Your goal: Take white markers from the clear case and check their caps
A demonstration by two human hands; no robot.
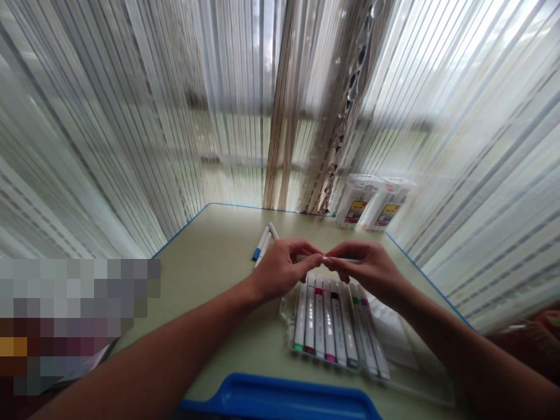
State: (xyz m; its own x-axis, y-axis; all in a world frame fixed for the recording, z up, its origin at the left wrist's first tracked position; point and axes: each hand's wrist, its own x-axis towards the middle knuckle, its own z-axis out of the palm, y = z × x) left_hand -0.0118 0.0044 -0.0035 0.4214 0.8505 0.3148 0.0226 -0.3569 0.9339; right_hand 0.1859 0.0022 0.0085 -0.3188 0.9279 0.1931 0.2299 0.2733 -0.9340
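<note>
Over the middle of the table, my left hand [282, 267] and my right hand [367, 262] meet at the fingertips. Both pinch a slim white marker [351, 261], which lies level between them; part of it is covered by the fingers. Whether its cap is on or off I cannot tell. Just below sits a clear plastic case [285, 318] with several white markers [331, 326] side by side, their ends and bands green, red, black, pink and purple. Past my left hand lie a few loose white markers, one with a blue cap [256, 254].
The pale green table [210, 326] has a blue edge and a blue tray [284, 394] at the front. Two clear marker boxes [355, 205] stand at the back right. String curtains [236, 116] hang behind. A blurred-out patch [65, 321] covers the lower left.
</note>
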